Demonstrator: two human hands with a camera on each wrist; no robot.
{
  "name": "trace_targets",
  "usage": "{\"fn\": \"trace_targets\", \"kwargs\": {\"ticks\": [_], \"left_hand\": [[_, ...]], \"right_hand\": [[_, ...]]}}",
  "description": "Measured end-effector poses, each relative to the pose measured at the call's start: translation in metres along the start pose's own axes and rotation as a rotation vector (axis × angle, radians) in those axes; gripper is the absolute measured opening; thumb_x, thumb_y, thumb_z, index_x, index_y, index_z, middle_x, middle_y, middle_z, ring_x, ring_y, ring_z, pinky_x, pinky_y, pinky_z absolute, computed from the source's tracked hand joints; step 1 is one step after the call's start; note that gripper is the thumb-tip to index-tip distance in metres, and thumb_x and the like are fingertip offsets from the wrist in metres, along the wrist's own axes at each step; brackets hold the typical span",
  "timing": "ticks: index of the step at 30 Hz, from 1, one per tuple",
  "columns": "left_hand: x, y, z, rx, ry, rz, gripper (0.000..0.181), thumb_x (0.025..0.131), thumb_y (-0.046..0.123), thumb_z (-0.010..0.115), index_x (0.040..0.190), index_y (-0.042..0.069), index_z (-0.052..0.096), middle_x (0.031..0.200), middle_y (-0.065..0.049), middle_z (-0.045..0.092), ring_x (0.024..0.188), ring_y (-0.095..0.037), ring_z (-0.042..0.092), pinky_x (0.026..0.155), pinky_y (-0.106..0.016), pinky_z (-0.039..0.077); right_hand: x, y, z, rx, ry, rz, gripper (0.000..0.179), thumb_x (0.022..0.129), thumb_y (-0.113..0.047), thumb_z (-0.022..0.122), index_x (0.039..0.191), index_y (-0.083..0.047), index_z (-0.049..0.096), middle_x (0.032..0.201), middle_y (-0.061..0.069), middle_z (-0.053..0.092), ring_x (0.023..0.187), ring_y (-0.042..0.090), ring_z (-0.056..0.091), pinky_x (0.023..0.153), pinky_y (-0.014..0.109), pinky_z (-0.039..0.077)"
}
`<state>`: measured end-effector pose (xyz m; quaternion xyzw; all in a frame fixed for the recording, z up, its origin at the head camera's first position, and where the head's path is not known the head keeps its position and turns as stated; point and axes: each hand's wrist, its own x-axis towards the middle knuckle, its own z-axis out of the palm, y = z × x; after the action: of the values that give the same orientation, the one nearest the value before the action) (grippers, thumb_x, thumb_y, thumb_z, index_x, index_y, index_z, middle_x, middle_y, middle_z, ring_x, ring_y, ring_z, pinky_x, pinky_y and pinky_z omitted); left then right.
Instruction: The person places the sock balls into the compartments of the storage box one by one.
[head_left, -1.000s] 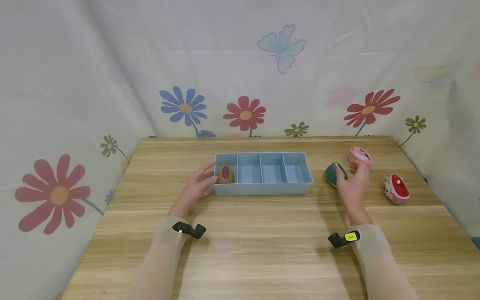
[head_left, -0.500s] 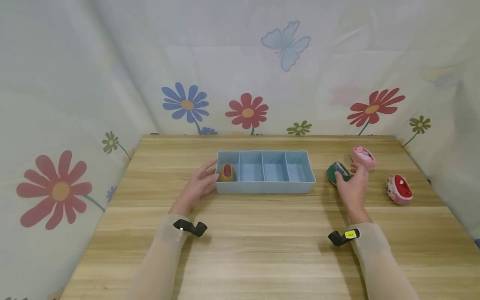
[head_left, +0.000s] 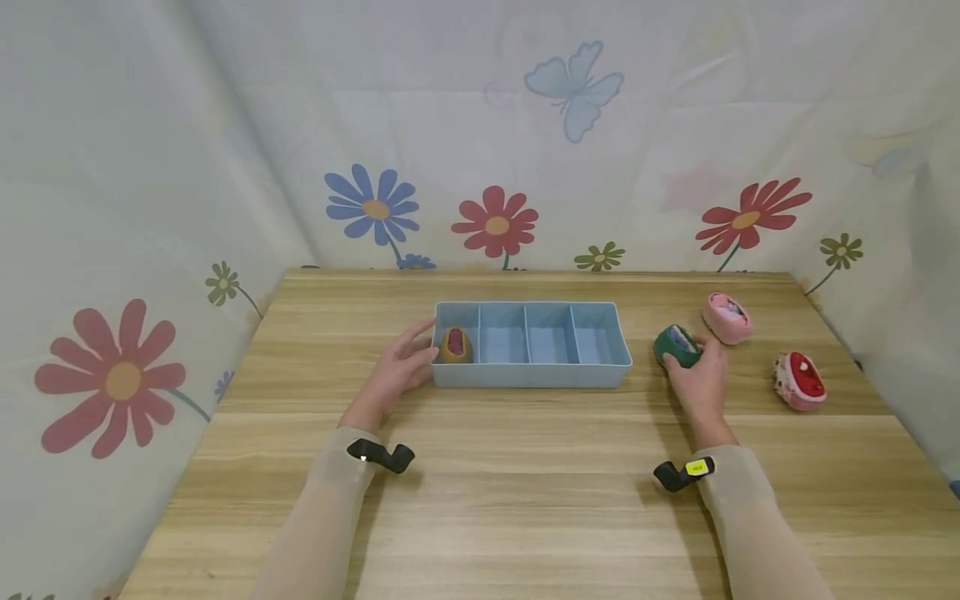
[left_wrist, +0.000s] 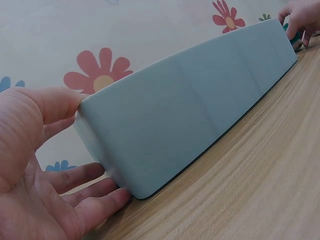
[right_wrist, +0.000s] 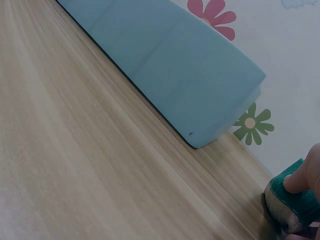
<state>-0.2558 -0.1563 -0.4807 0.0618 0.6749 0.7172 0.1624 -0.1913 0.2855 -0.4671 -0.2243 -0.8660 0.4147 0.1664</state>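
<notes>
My right hand [head_left: 699, 379] pinches a green rolled-up sock bundle [head_left: 674, 343] between thumb and fingers, right of the box. In the right wrist view the green sock bundle [right_wrist: 295, 197] shows knitted fabric with a beige underside, close over the table. My left hand [head_left: 392, 375] touches the left end of a light blue divided box [head_left: 528, 377], fingers fairly straight. The left wrist view shows the thumb at the top corner and other fingertips low against the end of the box [left_wrist: 165, 120]. A mustard-brown sock bundle [head_left: 455, 346] with a maroon middle sits in the leftmost compartment.
A pink sock bundle [head_left: 727, 318] lies behind my right hand. Farther right is a pink-and-white bundle with a red middle [head_left: 800, 380]. The wooden table [head_left: 517, 492] backs onto a flower-printed curtain [head_left: 450, 100].
My right hand has gone from reaching over the green sock bundle to gripping it, its fingers drawing away from the pink one. My left hand stays at the box; the head view has shifted slightly.
</notes>
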Motion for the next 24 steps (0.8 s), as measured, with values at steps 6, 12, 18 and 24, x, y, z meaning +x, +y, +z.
{"fn": "trace_targets", "kwargs": {"ticks": [6, 12, 18, 24], "left_hand": [[-0.0005, 0.0001, 0.0001, 0.008, 0.004, -0.010, 0.059, 0.087, 0.031, 0.066, 0.140, 0.030, 0.040, 0.142, -0.013, 0.036, 0.125, -0.029, 0.041, 0.095, -0.042, 0.043], [-0.0011, -0.0003, -0.0006, 0.020, 0.003, -0.008, 0.060, 0.086, 0.034, 0.066, 0.140, 0.032, 0.040, 0.143, -0.012, 0.035, 0.126, -0.029, 0.040, 0.096, -0.043, 0.042], [-0.0008, -0.0012, -0.0007, 0.039, 0.004, -0.008, 0.058, 0.088, 0.033, 0.065, 0.140, 0.033, 0.040, 0.143, -0.012, 0.034, 0.127, -0.029, 0.039, 0.096, -0.043, 0.042], [-0.0004, -0.0013, -0.0004, 0.037, 0.009, -0.008, 0.058, 0.087, 0.033, 0.065, 0.139, 0.032, 0.041, 0.143, -0.012, 0.035, 0.126, -0.028, 0.040, 0.095, -0.041, 0.043]], "right_hand": [[0.0008, 0.0027, 0.0035, 0.012, 0.019, -0.022, 0.053, 0.085, -0.012, 0.064, 0.130, 0.002, 0.040, 0.129, 0.029, 0.038, 0.119, 0.042, 0.036, 0.101, 0.055, 0.030], [0.0028, 0.0071, 0.0077, 0.049, 0.056, -0.053, 0.049, 0.083, -0.009, 0.065, 0.126, 0.003, 0.044, 0.123, 0.027, 0.042, 0.114, 0.040, 0.040, 0.098, 0.054, 0.032], [0.0031, 0.0089, 0.0078, 0.107, 0.086, -0.043, 0.044, 0.083, -0.007, 0.064, 0.122, 0.003, 0.048, 0.118, 0.026, 0.046, 0.110, 0.037, 0.042, 0.096, 0.051, 0.035], [0.0028, 0.0040, 0.0037, 0.150, 0.075, -0.003, 0.046, 0.086, -0.014, 0.063, 0.126, 0.001, 0.046, 0.125, 0.022, 0.045, 0.114, 0.034, 0.041, 0.098, 0.049, 0.036]]}}
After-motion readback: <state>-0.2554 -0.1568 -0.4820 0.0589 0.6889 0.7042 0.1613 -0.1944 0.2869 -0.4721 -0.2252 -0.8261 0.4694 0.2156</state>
